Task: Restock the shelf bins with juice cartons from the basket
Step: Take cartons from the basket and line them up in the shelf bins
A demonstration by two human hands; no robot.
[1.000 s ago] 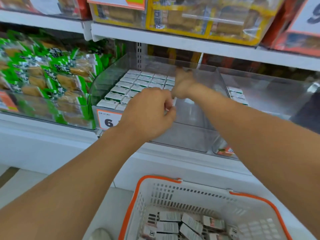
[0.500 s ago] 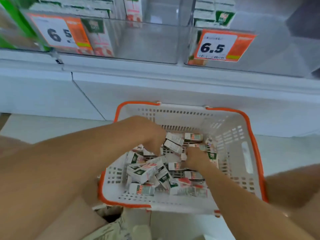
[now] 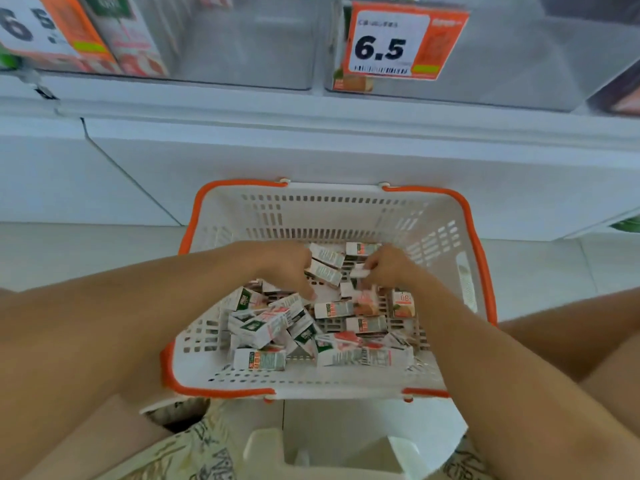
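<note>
Both hands are sunk inside the white, orange-rimmed basket, where the juice cartons lie heaped. A carton is pinched by the left hand; another seems clasped by the right hand.

A single head-worn camera looks steeply down from close above the basket on the floor, facing the shelf front; the clear bins and price tag fill the far edge.
</note>
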